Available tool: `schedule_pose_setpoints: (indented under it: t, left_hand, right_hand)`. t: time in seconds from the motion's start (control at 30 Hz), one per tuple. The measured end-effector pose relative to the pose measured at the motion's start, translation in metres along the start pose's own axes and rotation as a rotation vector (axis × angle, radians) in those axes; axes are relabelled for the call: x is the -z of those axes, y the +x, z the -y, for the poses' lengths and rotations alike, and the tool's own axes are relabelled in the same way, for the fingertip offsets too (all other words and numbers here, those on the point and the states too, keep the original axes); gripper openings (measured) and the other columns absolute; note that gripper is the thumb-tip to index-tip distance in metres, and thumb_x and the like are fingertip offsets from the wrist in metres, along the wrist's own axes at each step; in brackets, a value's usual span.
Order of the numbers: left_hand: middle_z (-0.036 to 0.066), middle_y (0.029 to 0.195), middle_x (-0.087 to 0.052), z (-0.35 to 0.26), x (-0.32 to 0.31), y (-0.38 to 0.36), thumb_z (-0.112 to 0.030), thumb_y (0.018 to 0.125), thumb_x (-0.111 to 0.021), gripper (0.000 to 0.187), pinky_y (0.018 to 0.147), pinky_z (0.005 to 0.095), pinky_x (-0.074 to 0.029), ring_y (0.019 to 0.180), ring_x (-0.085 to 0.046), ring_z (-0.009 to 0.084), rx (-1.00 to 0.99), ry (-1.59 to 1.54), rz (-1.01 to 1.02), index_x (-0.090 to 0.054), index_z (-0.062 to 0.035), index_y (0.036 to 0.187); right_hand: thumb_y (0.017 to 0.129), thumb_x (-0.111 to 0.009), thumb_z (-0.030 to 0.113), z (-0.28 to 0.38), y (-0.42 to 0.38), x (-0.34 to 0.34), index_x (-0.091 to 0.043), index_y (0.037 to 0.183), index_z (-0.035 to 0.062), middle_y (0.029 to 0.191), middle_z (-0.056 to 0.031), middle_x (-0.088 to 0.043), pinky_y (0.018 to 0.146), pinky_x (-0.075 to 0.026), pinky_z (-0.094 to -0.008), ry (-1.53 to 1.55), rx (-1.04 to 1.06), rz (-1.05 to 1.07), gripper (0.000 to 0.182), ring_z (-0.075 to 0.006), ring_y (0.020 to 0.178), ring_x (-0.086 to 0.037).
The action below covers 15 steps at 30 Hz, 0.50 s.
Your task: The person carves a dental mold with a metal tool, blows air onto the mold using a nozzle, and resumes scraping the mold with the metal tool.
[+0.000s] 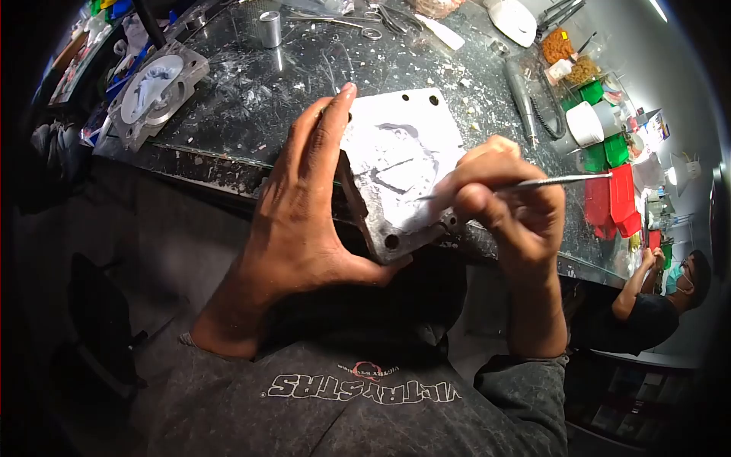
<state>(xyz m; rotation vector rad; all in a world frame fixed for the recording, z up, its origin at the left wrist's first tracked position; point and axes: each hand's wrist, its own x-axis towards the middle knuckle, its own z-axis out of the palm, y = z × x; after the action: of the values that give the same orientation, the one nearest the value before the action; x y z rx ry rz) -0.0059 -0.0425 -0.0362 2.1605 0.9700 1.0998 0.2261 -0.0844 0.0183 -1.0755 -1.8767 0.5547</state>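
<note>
My left hand [293, 213] grips a square metal mould half [415, 245] by its left edge, fingers along the far side and thumb at the near corner. The block has round holes in its corners and is tilted at the bench edge. White plaster-like material [396, 160] fills its middle, with dark curved grooves showing. In my right hand [518, 202] is a slim metal carving tool [567, 180], pinched like a pen. Its working end points at the lower right of the white surface; blur hides whether it touches.
A second mould half [156, 95] lies at the bench's left. At the back stand a metal cup [269, 29] and scissors [371, 33]. A handpiece [521, 99] with a coiled cord and red bins [613, 202] are on the right. Another person [647, 305] sits at far right.
</note>
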Motion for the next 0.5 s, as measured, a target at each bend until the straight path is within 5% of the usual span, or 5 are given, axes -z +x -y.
schedule_pose_setpoints:
  t: [0.03, 0.2, 0.33, 0.4, 0.5]
  left_hand:
    - [0.022, 0.157, -0.035, 0.001, 0.0, 0.0, -0.035, 0.042, -0.099, 0.141, 0.117, 0.0475, -0.04, 0.143, -0.043, 0.0387, 0.002, -0.001, 0.006, -0.027, -0.0065, 0.16]
    - [0.024, 0.162, -0.03, 0.006, -0.001, 0.001, -0.035, 0.042, -0.1, 0.144, 0.12, 0.047, -0.036, 0.148, -0.037, 0.0381, -0.047, 0.002, 0.019, -0.025, 0.0014, 0.159]
    - [0.025, 0.16, -0.032, 0.005, -0.002, 0.002, -0.035, 0.04, -0.1, 0.146, 0.119, 0.0479, -0.036, 0.146, -0.039, 0.0384, -0.058, 0.026, 0.014, -0.025, 0.0045, 0.158]
    - [0.026, 0.158, -0.035, 0.004, -0.004, 0.001, -0.034, 0.04, -0.1, 0.145, 0.118, 0.0477, -0.037, 0.144, -0.04, 0.039, -0.064, 0.012, -0.004, -0.026, 0.0044, 0.158]
    - [0.026, 0.158, -0.035, 0.004, -0.005, 0.002, -0.035, 0.041, -0.1, 0.143, 0.118, 0.0474, -0.037, 0.143, -0.041, 0.0387, -0.099, 0.041, -0.021, -0.027, 0.0049, 0.157]
  right_hand:
    - [0.094, -0.075, 0.017, -0.002, -0.003, 0.002, -0.075, 0.098, 0.0109, 0.091, 0.0025, -0.077, 0.09, -0.034, -0.0328, 0.152, -0.091, -0.033, 0.007, -0.0094, 0.079, -0.065]
    - [0.092, -0.077, 0.021, -0.003, -0.014, 0.007, -0.076, 0.097, 0.0114, 0.089, 0.0032, -0.077, 0.089, -0.032, -0.033, -0.249, 0.059, 0.016, 0.011, -0.0099, 0.08, -0.065]
    - [0.087, -0.082, 0.022, 0.005, -0.025, 0.008, -0.078, 0.099, 0.0135, 0.088, 0.0039, -0.076, 0.088, -0.035, -0.0345, -0.073, 0.127, 0.148, 0.015, -0.0122, 0.078, -0.065]
    - [0.086, -0.082, 0.022, 0.005, -0.034, 0.004, -0.079, 0.099, 0.0142, 0.087, 0.0041, -0.076, 0.087, -0.037, -0.035, -0.234, 0.059, -0.058, 0.016, -0.0136, 0.078, -0.066]
    - [0.086, -0.082, 0.022, 0.004, -0.039, -0.004, -0.079, 0.098, 0.0142, 0.086, 0.0036, -0.076, 0.087, -0.038, -0.0344, -0.164, 0.041, -0.039, 0.015, -0.014, 0.077, -0.066]
